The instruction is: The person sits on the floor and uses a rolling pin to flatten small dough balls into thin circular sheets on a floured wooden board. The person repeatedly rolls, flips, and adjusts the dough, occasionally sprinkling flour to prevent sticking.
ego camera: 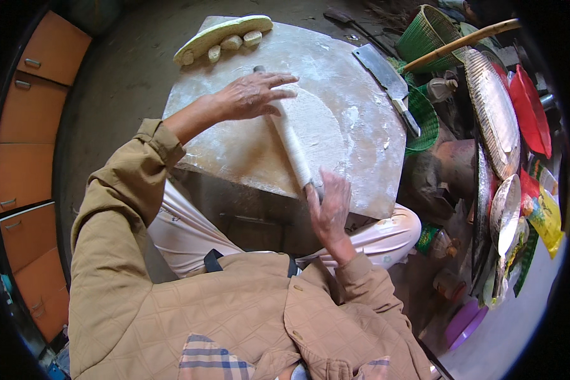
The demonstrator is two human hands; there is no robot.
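A rolling pin (pixel 259 69) lies slanted across a floured board (pixel 370 156), with part of a thin round dough sheet wound around it as a roll (pixel 292 147). The flat part of the dough sheet (pixel 320 118) spreads to the right of the roll. My left hand (pixel 254 95) lies over the upper part of the roll, palm down and fingers spread. At the near end of the pin is my right hand (pixel 331 206), its thumb and fingers about that end. It is blurred, so its grip is unclear.
A long dough-like slab (pixel 223 38) and several small lumps (pixel 231 42) lie at the board's far left. A cleaver (pixel 384 73) rests along the right edge. Baskets (pixel 420 40), a wooden stick (pixel 460 45) and a ridged round tray (pixel 491 109) crowd the right side. Orange cabinets (pixel 28 166) stand left.
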